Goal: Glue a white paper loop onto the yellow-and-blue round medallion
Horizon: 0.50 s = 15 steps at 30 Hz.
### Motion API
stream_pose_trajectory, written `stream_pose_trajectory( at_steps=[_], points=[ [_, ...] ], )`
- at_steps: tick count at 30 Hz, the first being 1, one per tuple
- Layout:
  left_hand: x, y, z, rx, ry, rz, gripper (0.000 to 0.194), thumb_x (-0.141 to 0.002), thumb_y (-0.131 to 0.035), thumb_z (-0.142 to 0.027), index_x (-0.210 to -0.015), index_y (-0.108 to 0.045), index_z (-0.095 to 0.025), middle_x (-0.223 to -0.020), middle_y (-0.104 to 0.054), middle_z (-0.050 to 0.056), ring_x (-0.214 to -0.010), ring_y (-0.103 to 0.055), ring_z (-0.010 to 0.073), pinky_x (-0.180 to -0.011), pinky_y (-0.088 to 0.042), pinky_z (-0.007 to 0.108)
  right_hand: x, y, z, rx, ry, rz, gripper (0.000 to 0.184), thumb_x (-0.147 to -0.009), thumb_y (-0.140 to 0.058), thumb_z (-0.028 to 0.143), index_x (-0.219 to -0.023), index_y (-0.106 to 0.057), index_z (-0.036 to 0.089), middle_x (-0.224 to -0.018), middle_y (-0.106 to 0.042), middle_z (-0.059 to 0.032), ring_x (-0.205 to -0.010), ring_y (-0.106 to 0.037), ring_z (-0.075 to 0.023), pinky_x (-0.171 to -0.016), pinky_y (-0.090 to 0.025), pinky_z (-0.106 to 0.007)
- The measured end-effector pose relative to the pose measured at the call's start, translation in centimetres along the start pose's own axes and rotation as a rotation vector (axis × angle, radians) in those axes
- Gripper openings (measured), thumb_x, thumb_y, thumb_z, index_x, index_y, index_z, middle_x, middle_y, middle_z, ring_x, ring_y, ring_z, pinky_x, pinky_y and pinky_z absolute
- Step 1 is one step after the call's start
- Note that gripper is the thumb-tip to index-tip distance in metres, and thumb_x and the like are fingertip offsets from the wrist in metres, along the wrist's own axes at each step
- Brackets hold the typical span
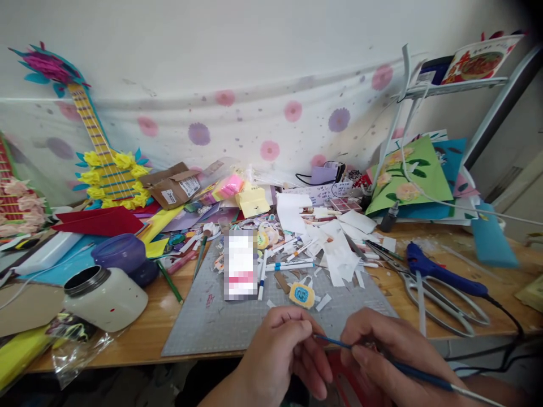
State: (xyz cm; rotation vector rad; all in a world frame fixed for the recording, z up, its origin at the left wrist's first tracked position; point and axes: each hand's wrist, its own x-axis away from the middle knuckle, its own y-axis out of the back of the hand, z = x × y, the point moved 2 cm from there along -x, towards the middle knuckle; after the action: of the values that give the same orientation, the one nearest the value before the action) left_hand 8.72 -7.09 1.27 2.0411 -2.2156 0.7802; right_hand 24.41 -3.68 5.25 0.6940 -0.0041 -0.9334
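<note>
Over the front edge of the table, my right hand [386,353] grips a slim blue paintbrush [419,374]. Its thin end points left and meets the fingertips of my left hand [284,347]. Thumb and forefinger of that hand are pinched together; whatever they hold is hidden. Just beyond my hands, a small yellow tag with a blue patterned centre [301,295] lies on the grey cutting mat [203,328]. Several white markers [292,265] and paper scraps [339,254] are scattered behind it, beside a blurred-out upright rectangle [240,265].
On the right are a blue glue gun [441,271], metal scissors [436,299] and a trailing cable. A tipped cream jar [110,297] and a purple jar [114,251] are on the left. A paper-flower guitar [106,169] leans against the wall near a cardboard box [172,185].
</note>
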Motion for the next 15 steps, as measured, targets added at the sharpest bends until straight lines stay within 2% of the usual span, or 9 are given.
stream_pose_trajectory(
  at_steps=[2, 5, 7, 9, 11, 15],
  points=[
    [0.13, 0.01, -0.17, -0.105, -0.016, 0.003, 0.021, -0.065, -0.053, -0.036, -0.069, -0.053, -0.015, -0.048, -0.06, 0.001, -0.034, -0.049, 0.0088, -0.037, -0.039, 0.019, -0.02, -0.06, -0.1, 0.056, -0.003, 0.001, 0.015, -0.078, -0.049, 0.015, -0.069, -0.058, 0.022, -0.057, -0.062, 0.0028, -0.05, -0.057, -0.0125, -0.047, -0.042, -0.021],
    [0.33, 0.05, -0.45, -0.387, -0.088, -0.093, 0.01, -0.066, -0.049, -0.026, -0.063, -0.051, -0.016, -0.048, -0.057, 0.0, -0.037, -0.048, 0.0089, -0.039, -0.037, 0.019, -0.03, -0.21, 0.11, 0.167, 0.034, 0.019, 0.015, -0.075, -0.05, 0.012, -0.068, -0.059, 0.021, -0.058, -0.063, 0.002, -0.052, -0.058, -0.0129, -0.049, -0.043, -0.022],
    [0.4, 0.05, -0.54, -0.569, -0.174, -0.145, 0.011, -0.068, -0.044, -0.021, -0.062, -0.052, -0.017, -0.048, -0.057, 0.0, -0.039, -0.05, 0.0108, -0.039, -0.035, 0.02, -0.05, -0.27, 0.34, 0.203, 0.063, 0.038, 0.016, -0.075, -0.05, 0.009, -0.067, -0.059, 0.021, -0.058, -0.064, 0.002, -0.052, -0.059, -0.0125, -0.049, -0.042, -0.021],
    [0.36, 0.0, -0.47, -0.66, -0.24, -0.149, 0.014, -0.069, -0.042, -0.019, -0.063, -0.054, -0.017, -0.05, -0.057, 0.001, -0.041, -0.052, 0.0124, -0.04, -0.035, 0.021, -0.05, -0.27, 0.52, 0.211, 0.086, 0.057, 0.017, -0.075, -0.05, 0.008, -0.066, -0.059, 0.021, -0.057, -0.064, 0.0023, -0.05, -0.058, -0.0116, -0.048, -0.042, -0.021],
    [0.24, -0.01, -0.32, -0.609, -0.225, -0.135, 0.015, -0.07, -0.041, -0.021, -0.065, -0.055, -0.017, -0.049, -0.056, 0.0, -0.041, -0.051, 0.0122, -0.04, -0.035, 0.021, -0.06, -0.19, 0.62, 0.21, 0.101, 0.066, 0.019, -0.075, -0.049, 0.008, -0.065, -0.058, 0.021, -0.057, -0.064, 0.0023, -0.05, -0.058, -0.0111, -0.048, -0.042, -0.02],
    [-0.02, -0.08, -0.31, -0.274, -0.053, -0.057, 0.017, -0.064, -0.042, -0.025, -0.07, -0.055, -0.016, -0.049, -0.058, -0.001, -0.037, -0.049, 0.0098, -0.04, -0.039, 0.02, -0.13, 0.03, 0.49, 0.226, 0.101, 0.042, 0.019, -0.072, -0.05, 0.006, -0.064, -0.059, 0.022, -0.055, -0.063, 0.0034, -0.047, -0.057, -0.011, -0.045, -0.041, -0.02]
  ],
)
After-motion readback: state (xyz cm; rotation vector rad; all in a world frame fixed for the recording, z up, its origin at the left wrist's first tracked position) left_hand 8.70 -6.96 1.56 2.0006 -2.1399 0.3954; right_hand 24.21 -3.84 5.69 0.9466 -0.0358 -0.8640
